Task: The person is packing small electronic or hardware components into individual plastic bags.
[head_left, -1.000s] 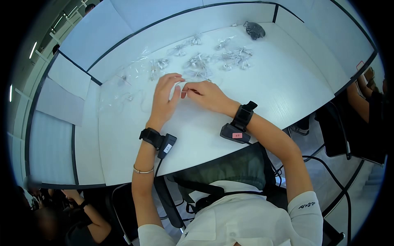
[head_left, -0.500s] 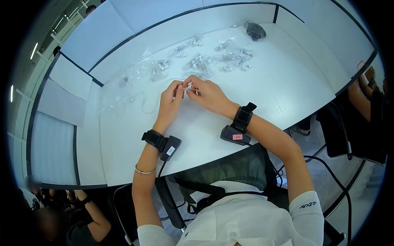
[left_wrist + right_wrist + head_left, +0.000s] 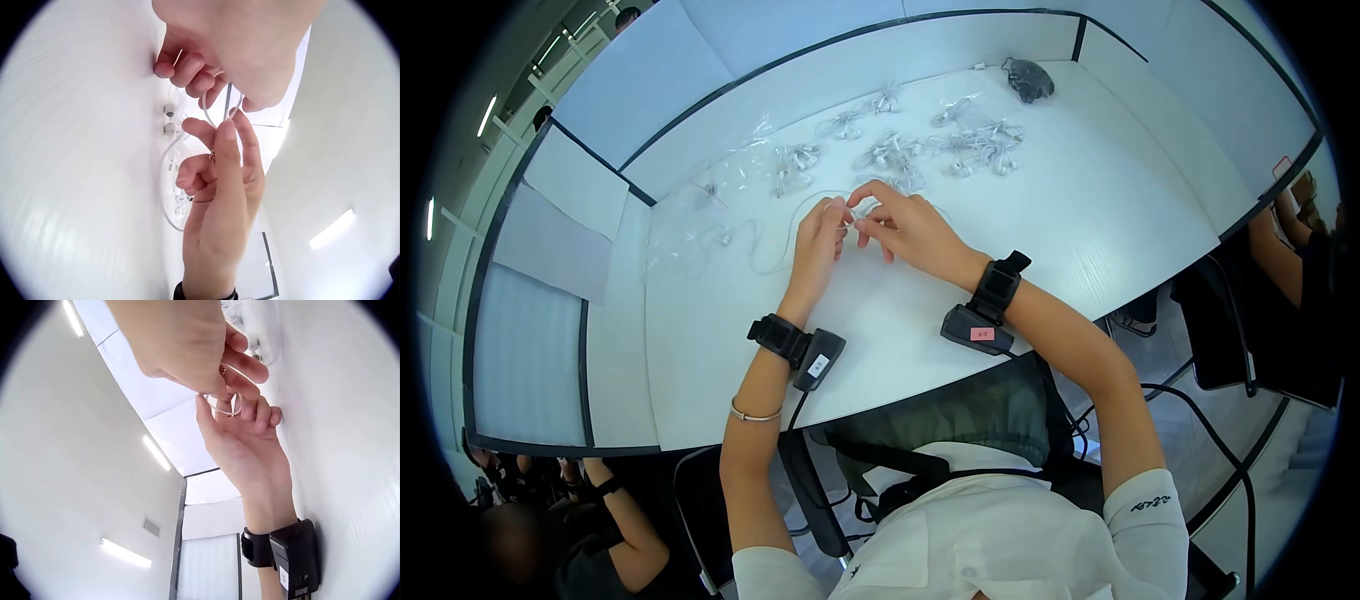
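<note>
Over the middle of the white table, my left hand (image 3: 815, 250) and right hand (image 3: 912, 232) work close together on a thin white cable (image 3: 163, 187). A small loop (image 3: 232, 415) of the cable spans the gap between them. In the left wrist view, thumb and fingers of my right hand (image 3: 219, 206) pinch the cable beside a small gold-coloured bit (image 3: 212, 154). The left hand (image 3: 237, 44) holds the other side of the loop with curled fingers, its grip partly hidden. More cable trails across the table left of the hands in the head view.
Several coiled white cables in clear bags (image 3: 890, 150) lie behind the hands. Clear plastic wrapping (image 3: 735, 165) spreads at the back left, and a dark bundle (image 3: 1028, 80) sits at the back right. Low partitions (image 3: 840, 80) enclose the table's far and side edges.
The left hand first came in to meet the right at the cable. Since then the right hand's fingers have spread somewhat, and a loop shows between the hands. The view shifted slightly.
</note>
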The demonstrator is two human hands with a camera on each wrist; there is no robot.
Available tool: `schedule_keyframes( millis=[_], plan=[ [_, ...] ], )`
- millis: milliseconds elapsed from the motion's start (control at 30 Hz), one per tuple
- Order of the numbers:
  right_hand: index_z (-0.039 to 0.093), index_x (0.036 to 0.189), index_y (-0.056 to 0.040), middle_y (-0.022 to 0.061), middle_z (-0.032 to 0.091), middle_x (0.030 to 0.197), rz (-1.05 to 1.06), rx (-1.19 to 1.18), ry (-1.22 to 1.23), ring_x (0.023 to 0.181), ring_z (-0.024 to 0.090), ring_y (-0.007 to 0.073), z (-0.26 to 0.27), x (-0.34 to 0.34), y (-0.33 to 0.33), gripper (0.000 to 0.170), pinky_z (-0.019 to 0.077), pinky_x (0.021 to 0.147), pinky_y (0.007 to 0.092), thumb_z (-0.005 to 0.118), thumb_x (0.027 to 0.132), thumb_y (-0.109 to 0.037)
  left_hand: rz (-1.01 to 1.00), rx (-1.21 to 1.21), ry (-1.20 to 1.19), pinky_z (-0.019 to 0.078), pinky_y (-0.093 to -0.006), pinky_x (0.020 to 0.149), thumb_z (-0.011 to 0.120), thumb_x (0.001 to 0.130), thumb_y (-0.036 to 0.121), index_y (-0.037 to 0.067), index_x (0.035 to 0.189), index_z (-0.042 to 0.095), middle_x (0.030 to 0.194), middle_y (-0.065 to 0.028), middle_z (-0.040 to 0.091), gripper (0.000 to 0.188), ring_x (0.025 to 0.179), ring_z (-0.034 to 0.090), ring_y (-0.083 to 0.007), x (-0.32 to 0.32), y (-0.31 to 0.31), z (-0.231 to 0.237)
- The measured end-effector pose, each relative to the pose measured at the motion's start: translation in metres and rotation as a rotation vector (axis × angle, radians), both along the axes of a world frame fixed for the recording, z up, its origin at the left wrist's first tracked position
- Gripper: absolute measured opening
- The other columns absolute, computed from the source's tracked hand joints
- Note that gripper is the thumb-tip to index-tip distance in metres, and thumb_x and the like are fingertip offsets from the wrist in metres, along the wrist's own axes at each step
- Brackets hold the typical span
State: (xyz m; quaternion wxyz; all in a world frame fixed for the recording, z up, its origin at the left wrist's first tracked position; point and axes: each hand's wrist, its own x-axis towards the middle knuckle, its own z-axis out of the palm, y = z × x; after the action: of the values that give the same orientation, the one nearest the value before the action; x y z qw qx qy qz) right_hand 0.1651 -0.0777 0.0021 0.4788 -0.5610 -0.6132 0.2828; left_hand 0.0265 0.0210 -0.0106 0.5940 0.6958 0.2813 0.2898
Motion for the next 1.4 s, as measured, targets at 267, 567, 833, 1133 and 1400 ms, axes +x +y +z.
schedule_keyframes(
  millis=[267,567,833,1133,1400],
  plan=[
    [0.045,0.109,-0.0117,0.0031,0.064,0.064,0.005,-0.082,-0.040,0.047,0.056,0.0136,0.006,-0.002,-0.003,0.022,0.0408,0.047,0.0250,0.050,0.089,-0.017,-0.025,-0.051,-0.056,0.0254,-0.0191,0.044,0.042,0.093,0.033,0.009,0.079,0.050,0.055,0.0082,0.031,0.029,0.047,0.027,-0.0018,0.001,-0.001,-0.001],
    [0.047,0.110,-0.0138,0.0012,0.064,0.065,0.033,0.032,-0.211,0.046,0.056,0.0139,-0.014,-0.001,0.002,0.023,0.0414,0.049,0.0258,0.048,0.088,-0.021,0.014,-0.089,-0.030,0.0266,-0.0194,0.044,0.045,0.091,0.020,0.010,0.082,0.050,0.055,0.0073,0.032,0.015,0.047,0.028,-0.0019,-0.001,0.007,-0.007],
    [0.052,0.104,-0.0116,0.0013,0.062,0.067,0.110,0.065,-0.110,0.053,0.055,0.0130,-0.007,-0.003,0.001,0.018,0.0415,0.052,0.0264,0.049,0.087,-0.015,0.031,-0.057,-0.030,0.0266,-0.0189,0.043,0.040,0.089,0.013,0.009,0.088,0.052,0.055,0.0070,0.034,0.012,0.047,0.030,-0.0021,0.000,0.006,-0.009],
    [0.052,0.113,-0.0074,0.0077,0.056,0.111,0.048,0.319,-0.027,0.100,0.055,0.0199,-0.002,-0.003,0.003,0.031,0.0434,0.085,0.0315,0.053,0.082,-0.008,-0.087,-0.089,-0.022,0.0257,-0.0195,0.042,0.042,0.083,0.011,0.006,0.090,0.053,0.059,0.0044,0.040,0.014,0.047,0.032,-0.0029,0.002,0.005,-0.007],
    [0.045,0.121,-0.0089,0.0097,0.053,0.115,-0.097,0.386,-0.368,0.102,0.054,0.0255,-0.011,-0.001,0.005,0.043,0.0429,0.087,0.0352,0.058,0.080,-0.014,-0.056,-0.153,-0.131,0.0331,-0.0205,0.047,0.042,0.083,0.012,0.005,0.090,0.051,0.062,0.0001,0.045,0.014,0.050,0.042,-0.0065,0.003,0.002,-0.002]
  ],
)
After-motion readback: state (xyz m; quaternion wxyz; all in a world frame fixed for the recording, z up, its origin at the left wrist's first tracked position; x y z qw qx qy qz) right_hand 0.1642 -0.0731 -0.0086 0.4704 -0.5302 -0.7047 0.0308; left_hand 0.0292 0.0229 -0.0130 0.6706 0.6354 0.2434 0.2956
